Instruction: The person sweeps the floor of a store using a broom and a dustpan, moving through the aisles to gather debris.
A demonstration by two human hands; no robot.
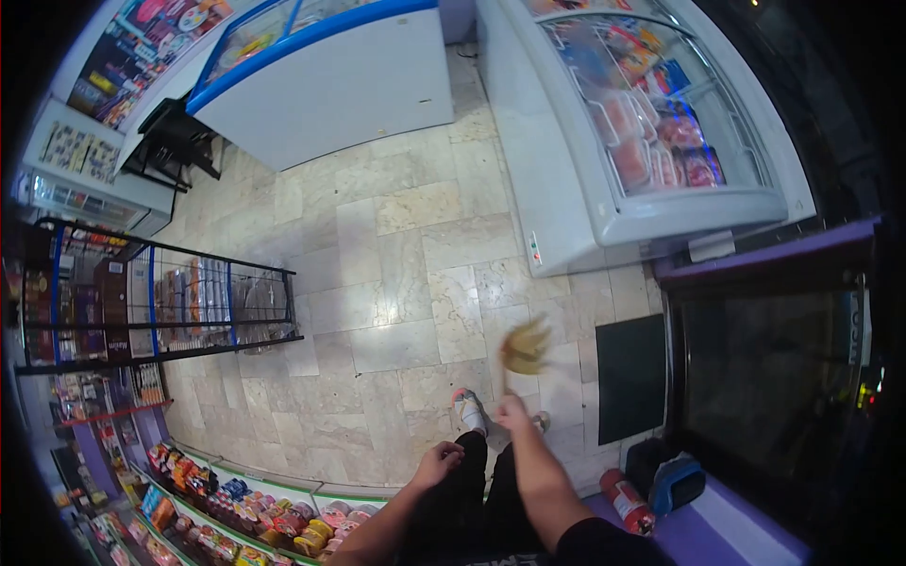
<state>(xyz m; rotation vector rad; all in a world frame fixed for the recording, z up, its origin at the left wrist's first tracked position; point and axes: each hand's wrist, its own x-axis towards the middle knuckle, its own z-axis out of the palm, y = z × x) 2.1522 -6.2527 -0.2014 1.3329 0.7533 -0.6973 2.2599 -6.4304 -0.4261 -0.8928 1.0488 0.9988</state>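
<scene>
My right hand (512, 412) is wrapped round the thin handle of a duster-like tool (525, 346) with a yellow-brown, fringed head. The head is smeared by motion and points away from me, over the pale tiled floor (377, 283). Close to my left thigh, my left hand (440, 464) has its fingers curled in, with nothing showing in them. Below the hands are my dark trousers and a light shoe (467, 407); a second shoe (541, 421) shows partly beside the right forearm.
Chest freezers stand ahead, a blue-rimmed one (326, 90) and a white one (557, 151) with packed food. A wire rack (226, 300) is at left, shelves of packets (283, 514) at lower left. Right are a dark mat (630, 379), a doorway and a red cylinder (627, 500).
</scene>
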